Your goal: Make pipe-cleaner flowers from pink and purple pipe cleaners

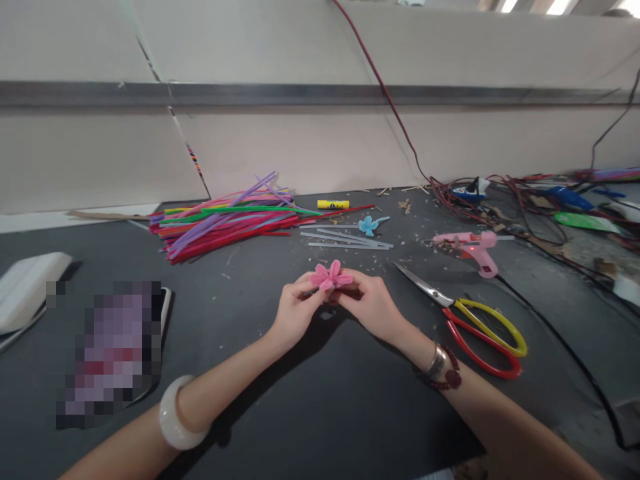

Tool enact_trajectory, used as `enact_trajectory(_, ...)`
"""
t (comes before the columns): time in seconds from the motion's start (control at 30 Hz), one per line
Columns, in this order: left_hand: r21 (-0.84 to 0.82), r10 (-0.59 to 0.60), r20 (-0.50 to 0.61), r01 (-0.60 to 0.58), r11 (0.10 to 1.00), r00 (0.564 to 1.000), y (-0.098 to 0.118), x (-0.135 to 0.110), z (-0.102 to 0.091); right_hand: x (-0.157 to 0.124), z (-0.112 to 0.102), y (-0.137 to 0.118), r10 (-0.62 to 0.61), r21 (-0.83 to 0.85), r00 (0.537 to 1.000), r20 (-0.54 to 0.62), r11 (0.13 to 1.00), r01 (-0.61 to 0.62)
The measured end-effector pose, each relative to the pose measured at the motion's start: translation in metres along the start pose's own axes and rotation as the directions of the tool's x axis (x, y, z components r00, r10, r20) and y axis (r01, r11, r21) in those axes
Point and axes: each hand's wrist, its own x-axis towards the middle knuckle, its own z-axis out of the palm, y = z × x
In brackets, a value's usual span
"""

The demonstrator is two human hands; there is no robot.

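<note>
A pink pipe-cleaner flower (331, 275) with several looped petals is held up above the dark table, between both hands. My left hand (299, 307) pinches it from the left, thumb and fingers closed at its base. From the right, my right hand (371, 301) grips it the same way, its fingertips partly hidden behind the petals. Beyond them lie several clear glue sticks (350, 239) and a small blue pipe-cleaner flower (369, 226). Scissors (443, 298) with one yellow and one red handle rest to the right of my right hand.
At the back left lies a bundle of coloured pipe cleaners (225, 223), near a yellow glue tube (333, 205). A pink hot glue gun (477, 248) with a black cord sits right. A phone (113, 353) and white box (33, 287) are left; tangled wires (450, 200) run along the wall.
</note>
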Motion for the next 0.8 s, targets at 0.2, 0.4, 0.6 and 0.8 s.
enact_trajectory(0.2, 0.013, -0.010, -0.025, 0.010, 1.000, 1.000, -0.002, 0.002, -0.002, -0.001, -0.002, -0.002, -0.002, -0.044, 0.999, 0.040, 0.999, 0.003)
enact_trajectory(0.4, -0.019, -0.101, -0.097, 0.100, 0.995, 0.990, 0.001, 0.003, -0.003, 0.002, -0.004, -0.002, -0.036, -0.057, 0.994, -0.101, 0.998, 0.030)
enact_trajectory(0.6, -0.121, -0.161, -0.085, 0.150, 0.981, 0.983, 0.002, 0.003, -0.002, 0.002, -0.011, -0.005, -0.161, -0.250, 0.983, -0.086, 0.959, 0.135)
enact_trajectory(0.8, -0.110, -0.171, -0.060, 0.164, 0.980, 0.983, -0.001, 0.004, -0.003, 0.004, -0.018, -0.004, -0.255, -0.473, 0.967, 0.024, 0.849, 0.236)
